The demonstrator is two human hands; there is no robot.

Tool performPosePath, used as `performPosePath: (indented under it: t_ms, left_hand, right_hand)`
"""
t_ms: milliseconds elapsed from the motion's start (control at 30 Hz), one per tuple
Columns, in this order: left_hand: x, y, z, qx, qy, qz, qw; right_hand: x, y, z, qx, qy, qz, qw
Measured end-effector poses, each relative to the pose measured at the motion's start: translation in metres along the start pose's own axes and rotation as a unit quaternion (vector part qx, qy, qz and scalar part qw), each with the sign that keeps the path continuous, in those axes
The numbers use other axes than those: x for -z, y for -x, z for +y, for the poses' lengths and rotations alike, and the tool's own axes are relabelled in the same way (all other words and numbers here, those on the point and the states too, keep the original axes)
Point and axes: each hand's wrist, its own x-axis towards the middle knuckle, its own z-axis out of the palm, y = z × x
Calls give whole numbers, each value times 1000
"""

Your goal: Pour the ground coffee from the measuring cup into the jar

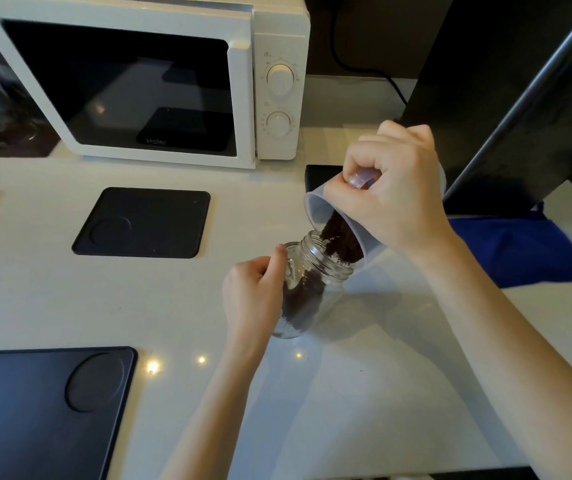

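A clear glass jar (307, 289) leans on the white counter with its mouth tilted up to the right, and my left hand (253, 296) grips its left side. Dark ground coffee (303, 297) lies inside it. My right hand (391, 188) holds a translucent plastic measuring cup (319, 209) by its handle, tipped steeply with its rim over the jar's mouth. A stream of ground coffee (341, 239) slides from the cup into the jar opening. My fingers hide most of the cup's body.
A white microwave (160, 77) stands at the back. Two black mats lie to the left, one mid-counter (142, 221), one at the near left (42, 410). A blue cloth (519, 247) lies at the right beside a dark appliance (506, 98). A black cable (364, 64) runs behind.
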Motion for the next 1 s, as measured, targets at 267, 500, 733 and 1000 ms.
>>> performPosePath:
  t_ms: [267,500,733,1000]
  left_hand:
    - [-1,0,1,0,-3,-1,1000]
    - [-1,0,0,1,-6,0,1000]
    - [-1,0,0,3,-5,0,1000]
    - [-1,0,1,5,-2,-3,1000]
  right_hand:
    - [-1,0,-2,21,19,2,1000]
    - [-2,0,-2,23,19,2,1000]
    - [-1,0,-3,32,16,4,999]
    - [0,0,-3,35,15,11,999]
